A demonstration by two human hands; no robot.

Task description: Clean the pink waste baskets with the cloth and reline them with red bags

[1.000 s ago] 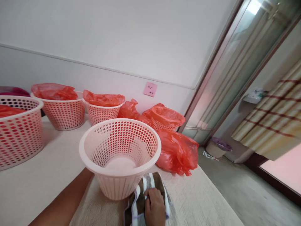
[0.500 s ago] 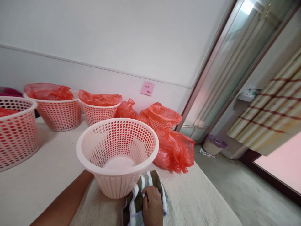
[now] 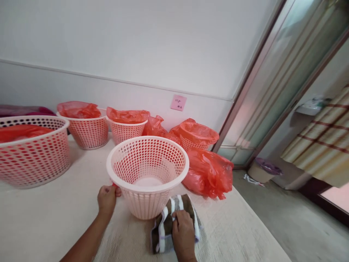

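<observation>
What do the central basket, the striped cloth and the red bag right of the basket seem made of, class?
Central basket: probably smooth, satin moulded plastic; even holes, rounded rim.
Striped cloth: likely matt towelling; fuzzy-looking surface, soft folds. Fibre unclear.
Red bag: apparently thin, glossy plastic film; sharp crinkles, bright highlights.

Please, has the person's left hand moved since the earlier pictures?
Yes: the left hand has come out from behind the front basket, leftward and nearer the person, judged against the pink note on the wall.
</observation>
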